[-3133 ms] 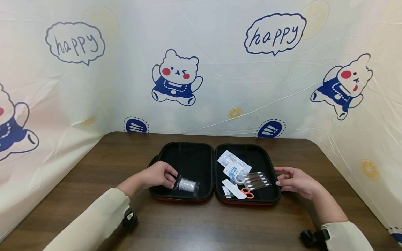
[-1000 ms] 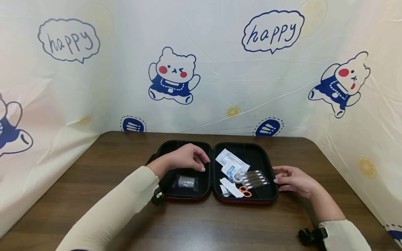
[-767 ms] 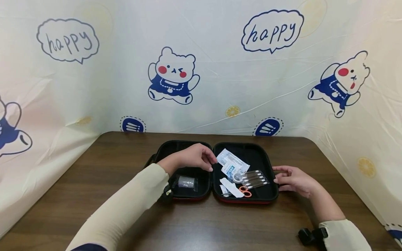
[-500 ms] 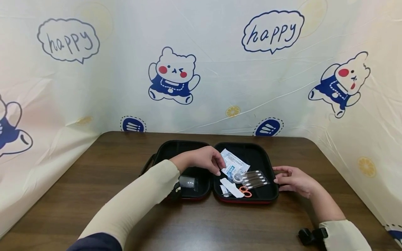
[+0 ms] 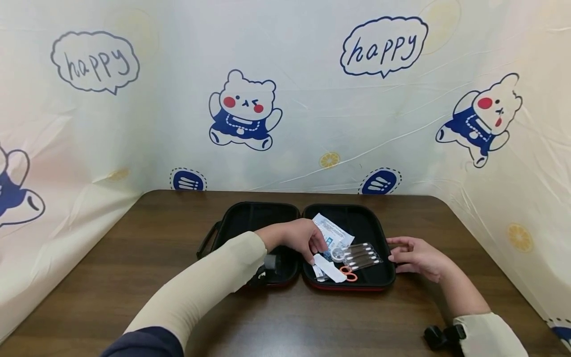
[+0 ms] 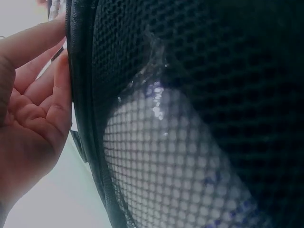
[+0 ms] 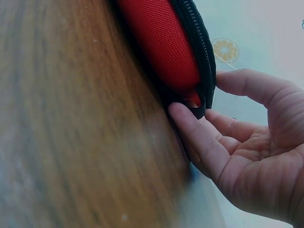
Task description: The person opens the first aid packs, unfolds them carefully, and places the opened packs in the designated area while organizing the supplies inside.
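A black-lined first-aid case [image 5: 387,243] lies unfolded on the table. My left hand [image 5: 304,238] reaches over its right half, fingers bent loosely downward, fingertips right by a white strip [image 5: 330,269] and a white-and-blue packet [image 5: 332,230]. In the left wrist view, its fingers are partly hidden behind the black rim. My right hand [image 5: 419,258] stays at the case's right edge; the right wrist view shows its digits on either side of the zipped rim [image 7: 202,52], by a small loop. Cotton swabs [image 5: 363,256], a white roll [image 5: 337,255] and orange-handled scissors [image 5: 349,273] lie inside.
Behind black mesh in the left half of the case is a clear-wrapped white roll [image 6: 166,152], mostly covered by the left arm in the head view. A black carry handle [image 5: 208,240] sticks out at left. A printed curtain [image 5: 285,124] hangs behind the wooden table [image 5: 285,322].
My left hand has left the wrapped roll in the left half and crossed rightward, then come nearer, to the white strip. My right hand has stayed at the case's edge.
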Demonstrator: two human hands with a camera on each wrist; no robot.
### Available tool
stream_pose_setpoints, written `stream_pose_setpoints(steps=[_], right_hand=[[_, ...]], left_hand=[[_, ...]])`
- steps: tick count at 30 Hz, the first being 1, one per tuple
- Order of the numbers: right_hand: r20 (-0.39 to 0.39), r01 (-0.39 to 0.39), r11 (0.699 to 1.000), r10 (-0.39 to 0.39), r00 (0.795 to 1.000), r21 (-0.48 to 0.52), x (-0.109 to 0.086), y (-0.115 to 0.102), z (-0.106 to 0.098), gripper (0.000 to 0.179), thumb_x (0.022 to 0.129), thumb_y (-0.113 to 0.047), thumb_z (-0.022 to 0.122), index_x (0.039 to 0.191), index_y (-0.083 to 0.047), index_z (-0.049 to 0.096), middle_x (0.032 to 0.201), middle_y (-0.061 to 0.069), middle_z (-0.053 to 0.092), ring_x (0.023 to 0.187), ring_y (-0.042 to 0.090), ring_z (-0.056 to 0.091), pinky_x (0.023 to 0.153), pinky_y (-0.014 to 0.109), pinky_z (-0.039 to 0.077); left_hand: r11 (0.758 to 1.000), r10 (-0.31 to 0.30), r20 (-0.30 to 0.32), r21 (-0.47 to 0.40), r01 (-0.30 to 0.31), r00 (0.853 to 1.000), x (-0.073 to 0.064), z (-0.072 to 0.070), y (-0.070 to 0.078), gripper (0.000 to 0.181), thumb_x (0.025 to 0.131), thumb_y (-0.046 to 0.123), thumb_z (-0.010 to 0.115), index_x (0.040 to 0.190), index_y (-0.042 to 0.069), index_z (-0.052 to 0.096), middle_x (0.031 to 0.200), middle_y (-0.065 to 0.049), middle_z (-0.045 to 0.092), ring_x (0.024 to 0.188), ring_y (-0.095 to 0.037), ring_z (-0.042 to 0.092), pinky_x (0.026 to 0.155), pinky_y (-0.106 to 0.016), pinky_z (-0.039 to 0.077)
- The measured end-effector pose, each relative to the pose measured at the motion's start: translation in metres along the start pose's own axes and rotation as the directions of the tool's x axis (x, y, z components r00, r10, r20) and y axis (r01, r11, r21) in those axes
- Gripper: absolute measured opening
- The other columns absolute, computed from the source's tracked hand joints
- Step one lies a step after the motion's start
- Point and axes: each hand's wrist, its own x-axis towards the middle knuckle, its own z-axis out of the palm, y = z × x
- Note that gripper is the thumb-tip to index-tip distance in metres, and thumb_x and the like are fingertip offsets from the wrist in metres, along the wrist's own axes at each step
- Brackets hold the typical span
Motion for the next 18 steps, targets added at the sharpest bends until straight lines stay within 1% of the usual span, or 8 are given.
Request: stream_pose_setpoints(steps=[5,12,15,18], right_hand=[[0.000,0.000,1.000,0.000,1.000,-0.005,0.0002,0.0001,-0.0004,0.067,0.094,-0.008,0.062,0.144,0.014,0.023,0.103,0.011,0.063,0.093,0.020,0.063,0.085,0.042,0.056],[0.006,0.002,1.000,-0.002,1.000,-0.002,0.0005,-0.0002,-0.0007,0.067,0.095,-0.008,0.062,0.144,0.015,0.022,0.104,0.011,0.064,0.094,0.021,0.064,0.085,0.043,0.055],[0.008,0.002,1.000,-0.002,1.000,0.001,0.0003,-0.0001,-0.0009,0.067,0.095,-0.008,0.061,0.144,0.015,0.022,0.104,0.011,0.064,0.093,0.021,0.064,0.085,0.043,0.055],[0.009,0.002,1.000,-0.002,1.000,0.000,0.0000,0.0002,-0.0009,0.067,0.095,-0.008,0.061,0.144,0.015,0.022,0.104,0.011,0.064,0.094,0.021,0.064,0.086,0.043,0.055]], left_hand=[[1.000,-0.001,0.008,-0.015,0.001,1.000,-0.0001,0.0009,0.0012,0.024,0.076,0.000,0.081,0.098,0.009,0.074,0.088,0.005,0.071,0.081,-0.007,0.065,0.075,-0.020,0.051],[1.000,0.024,0.006,0.020,-0.024,1.000,0.0002,0.0023,0.0011,0.018,0.077,0.000,0.081,0.089,0.011,0.075,0.078,0.006,0.068,0.073,-0.005,0.059,0.069,-0.019,0.049],[0.999,0.034,-0.004,0.018,-0.034,0.999,-0.0012,0.0024,0.0019,0.014,0.079,0.000,0.078,0.086,0.012,0.077,0.077,0.006,0.069,0.071,-0.004,0.058,0.067,-0.019,0.048],[0.999,0.045,-0.008,0.005,-0.045,0.999,-0.0044,0.0004,0.0037,0.011,0.083,0.002,0.076,0.086,0.012,0.077,0.081,0.005,0.070,0.073,-0.004,0.058,0.068,-0.020,0.048]])
